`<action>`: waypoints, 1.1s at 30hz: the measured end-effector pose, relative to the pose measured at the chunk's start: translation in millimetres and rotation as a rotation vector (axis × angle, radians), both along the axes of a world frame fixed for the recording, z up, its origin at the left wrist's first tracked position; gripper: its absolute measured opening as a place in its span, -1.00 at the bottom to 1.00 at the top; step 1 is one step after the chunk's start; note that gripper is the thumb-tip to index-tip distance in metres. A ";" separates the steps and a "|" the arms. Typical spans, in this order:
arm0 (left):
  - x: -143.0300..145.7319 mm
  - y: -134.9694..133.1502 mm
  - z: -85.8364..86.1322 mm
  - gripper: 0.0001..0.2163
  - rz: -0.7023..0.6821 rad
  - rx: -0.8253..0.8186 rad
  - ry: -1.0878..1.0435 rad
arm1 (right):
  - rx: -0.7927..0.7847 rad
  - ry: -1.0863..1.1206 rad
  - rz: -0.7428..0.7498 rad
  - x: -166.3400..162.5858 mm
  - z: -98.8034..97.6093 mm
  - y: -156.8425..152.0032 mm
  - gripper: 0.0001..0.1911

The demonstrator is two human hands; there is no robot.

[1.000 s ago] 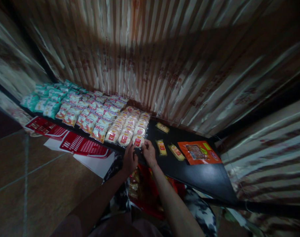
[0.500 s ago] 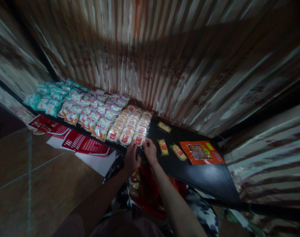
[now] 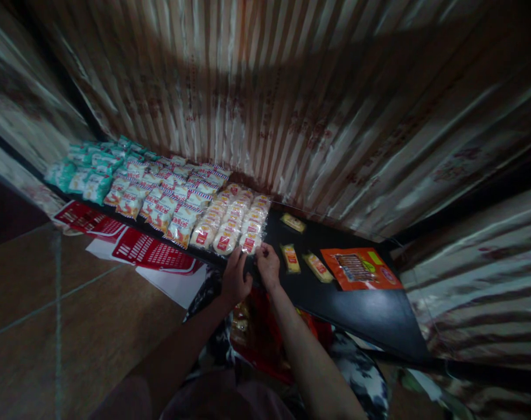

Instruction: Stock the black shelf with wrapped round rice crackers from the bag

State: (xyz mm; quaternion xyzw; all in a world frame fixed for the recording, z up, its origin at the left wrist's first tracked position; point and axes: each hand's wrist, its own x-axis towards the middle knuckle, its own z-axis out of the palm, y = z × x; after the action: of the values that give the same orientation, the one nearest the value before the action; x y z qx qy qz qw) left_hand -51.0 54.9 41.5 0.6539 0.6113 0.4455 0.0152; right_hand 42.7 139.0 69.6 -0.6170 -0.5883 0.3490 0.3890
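A clear packet of round white rice crackers (image 3: 250,241) with a red label lies at the front of the rightmost row on the black shelf. My left hand (image 3: 236,281) has its fingertips on the packet's lower left edge. At the lower right corner, my right hand (image 3: 268,266) pinches the same packet with bent fingers. Matching cracker packets (image 3: 226,238) form rows to the left and behind. Three small yellow packets (image 3: 290,258) lie loose to the right of my right hand.
White-and-orange snack bags (image 3: 160,209) and teal bags (image 3: 96,185) fill the shelf's left. An orange pouch (image 3: 357,269) lies right on the black shelf (image 3: 366,321). A pleated curtain (image 3: 257,105) hangs behind. Red printed sheets (image 3: 149,251) hang from the front edge. Below my arms is a red bag (image 3: 265,335).
The view has shifted slightly. Both hands stay at the front rice cracker packet, with my fingers a little lower against its near edge.
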 end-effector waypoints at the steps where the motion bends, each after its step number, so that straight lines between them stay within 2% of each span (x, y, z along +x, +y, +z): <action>1: 0.0 -0.1 1.0 -0.41 -0.002 -0.004 0.005 | 0.006 -0.002 -0.002 0.0 -0.2 0.1 -0.61; 11: 2.9 0.6 10.1 -0.44 0.004 -0.104 0.023 | 0.081 -0.055 0.042 0.8 -0.8 -0.4 -0.61; 15: 3.2 0.2 10.1 -0.46 0.010 -0.091 0.026 | 0.125 -0.089 0.007 0.2 1.3 -2.2 -0.57; 33: 5.0 1.2 8.6 -0.49 0.027 -0.095 0.006 | 0.119 -0.081 0.053 0.3 4.8 -9.1 -0.64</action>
State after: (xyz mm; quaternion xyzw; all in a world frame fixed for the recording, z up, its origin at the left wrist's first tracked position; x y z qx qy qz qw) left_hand -46.0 56.1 50.1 0.6456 0.6406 0.4139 0.0383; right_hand 43.0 129.9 74.4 -0.5908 -0.6393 0.2983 0.3915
